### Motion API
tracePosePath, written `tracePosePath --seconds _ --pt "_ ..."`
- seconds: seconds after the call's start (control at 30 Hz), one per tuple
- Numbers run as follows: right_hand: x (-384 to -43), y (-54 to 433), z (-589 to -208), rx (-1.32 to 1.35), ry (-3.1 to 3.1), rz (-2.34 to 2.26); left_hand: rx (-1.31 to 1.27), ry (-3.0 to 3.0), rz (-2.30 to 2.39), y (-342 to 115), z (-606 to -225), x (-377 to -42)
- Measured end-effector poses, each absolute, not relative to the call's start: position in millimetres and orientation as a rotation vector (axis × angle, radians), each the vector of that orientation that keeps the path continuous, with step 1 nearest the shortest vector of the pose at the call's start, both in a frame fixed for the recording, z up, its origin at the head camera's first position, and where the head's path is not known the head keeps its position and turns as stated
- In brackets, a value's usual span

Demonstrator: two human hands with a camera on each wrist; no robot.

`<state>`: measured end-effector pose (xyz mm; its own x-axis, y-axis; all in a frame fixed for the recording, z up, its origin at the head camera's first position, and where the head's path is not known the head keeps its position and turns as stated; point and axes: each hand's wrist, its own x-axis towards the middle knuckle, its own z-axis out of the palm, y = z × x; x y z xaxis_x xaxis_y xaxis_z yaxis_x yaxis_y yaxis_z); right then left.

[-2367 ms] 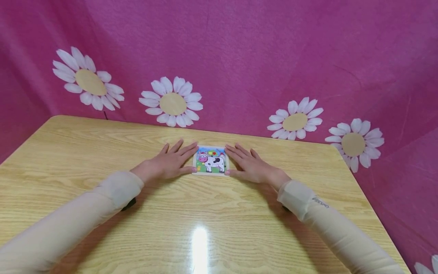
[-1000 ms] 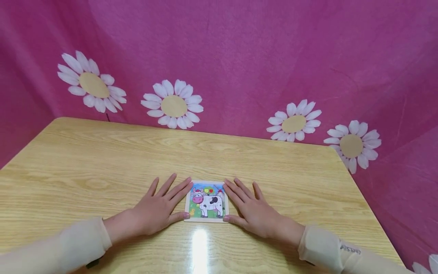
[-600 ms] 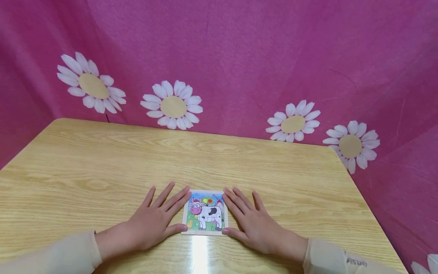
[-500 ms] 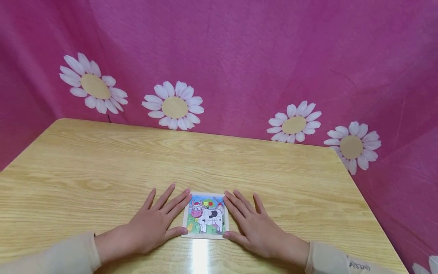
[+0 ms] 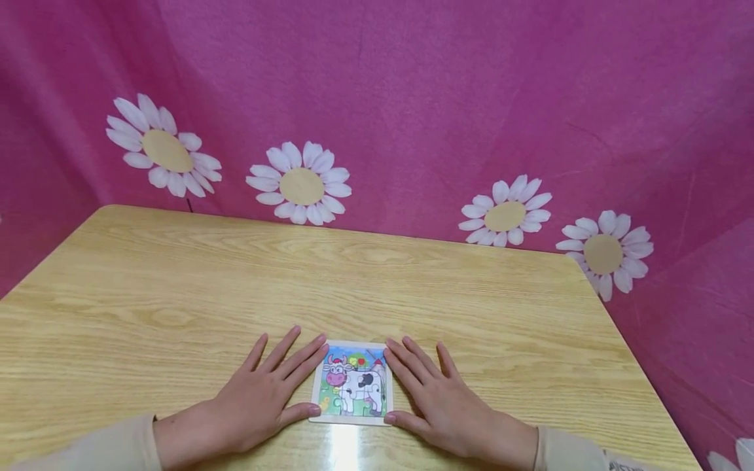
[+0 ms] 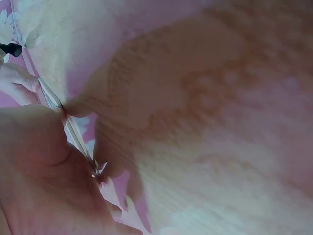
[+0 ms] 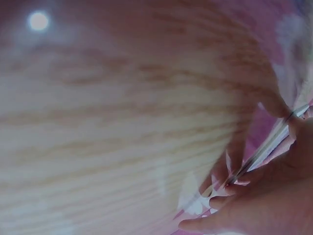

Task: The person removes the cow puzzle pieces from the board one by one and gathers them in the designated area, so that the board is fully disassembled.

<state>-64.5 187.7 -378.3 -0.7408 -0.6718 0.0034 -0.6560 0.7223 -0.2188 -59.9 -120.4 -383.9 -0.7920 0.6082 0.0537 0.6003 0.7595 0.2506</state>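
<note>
A small square jigsaw puzzle [image 5: 353,384] with a cartoon cow and a pale frame lies flat on the table near its front. On its left side rests my left hand [image 5: 256,396], fingers spread and straight, with fingertips at the far corner and thumb at the near corner. My right hand [image 5: 444,402] mirrors this on the right side. In the left wrist view the puzzle's thin edge [image 6: 78,136] shows beside the palm of the left hand [image 6: 39,171]. The right wrist view shows the right hand [image 7: 264,200] along the opposite edge.
The wood-grain table [image 5: 177,275] stretches beyond the hands to a rounded far edge. Behind it hangs a pink cloth [image 5: 400,98] printed with large white daisies. A bright light reflection lies on the tabletop just in front of the puzzle.
Both hands have slid the puzzle across the table toward the person, from near the far edge to the front, keeping their fingertips and thumbs at its corners. The slide has slowed.
</note>
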Motion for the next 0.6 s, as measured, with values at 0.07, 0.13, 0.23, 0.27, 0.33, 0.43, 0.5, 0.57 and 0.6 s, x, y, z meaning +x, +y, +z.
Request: tracePosePath --seconds 0.07,0.13,0.23,0.27,0.33,0.43,0.5,0.57,0.6 --pt "-64.9 187.9 -378.4 -1.083 2.834 -0.338 1.006 2.909 0.410 -120.6 -383.5 -59.7" --pt "-65.7 188.1 -378.6 -1.059 2.825 -0.362 1.007 2.896 0.424 -121.2 -382.5 -59.2" --pt "-66.9 189.3 -378.1 -1.016 2.817 -0.403 1.015 2.878 0.436 -122.0 -382.3 -59.4" --pt "-67.3 189.7 -377.4 -1.000 2.815 -0.419 1.018 2.875 0.439 -122.2 -382.2 -59.4" --pt "-68.0 191.1 -375.6 -0.981 2.817 -0.449 1.034 2.868 0.448 -121.8 -381.1 -58.6" --pt "-70.3 192.6 -371.7 -0.960 2.814 -0.505 1.068 2.841 0.450 -119.2 -378.4 -55.9" --pt "-73.3 192.5 -369.1 -0.944 2.806 -0.550 1.092 2.811 0.449 -115.5 -377.0 -53.4" --pt "-78.2 190.6 -366.2 -0.944 2.797 -0.607 1.126 2.779 0.443 -110.7 -376.5 -50.3" --pt "-81.2 189.0 -364.8 -0.950 2.792 -0.637 1.152 2.770 0.446 -107.9 -376.9 -48.5"
